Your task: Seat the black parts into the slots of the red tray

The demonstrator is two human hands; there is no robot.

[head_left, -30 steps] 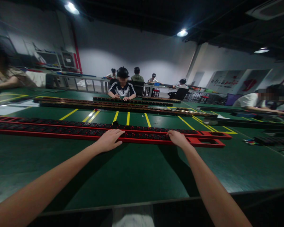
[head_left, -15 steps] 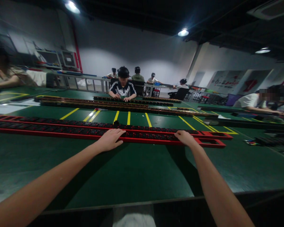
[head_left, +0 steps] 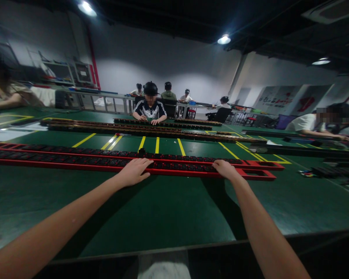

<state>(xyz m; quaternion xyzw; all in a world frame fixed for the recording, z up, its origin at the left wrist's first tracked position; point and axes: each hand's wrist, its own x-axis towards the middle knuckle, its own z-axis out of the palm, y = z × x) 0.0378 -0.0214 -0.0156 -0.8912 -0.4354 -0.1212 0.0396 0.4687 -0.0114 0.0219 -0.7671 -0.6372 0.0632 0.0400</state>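
Note:
In front of me two long red strips [head_left: 189, 173] lie side by side across the table, with rows of black socket-like inserts [head_left: 197, 168] set in them. My left hand [head_left: 133, 171] rests over the nearer strip, palm down, its fingers stretched forward and the thumb apart. At the right end of the insert row, my right hand [head_left: 225, 169] has its fingers curled together on the nearer strip. Whatever its fingertips hold, if anything, is too small and hidden to make out. A small black piece [head_left: 142, 151] stands up on the farther strip, just beyond my left hand.
The green table [head_left: 174, 217] carries yellow tape lines. Long dark strips [head_left: 163, 130] lie farther back, and dark bars [head_left: 296, 151] lie at the right near a bundle of coloured connectors [head_left: 306, 174]. A co-worker [head_left: 150, 104] sits opposite; other people work at both sides.
The view has shifted very slightly. My right fingertips have moved a little left along the nearer strip; my left hand stays in place on it.

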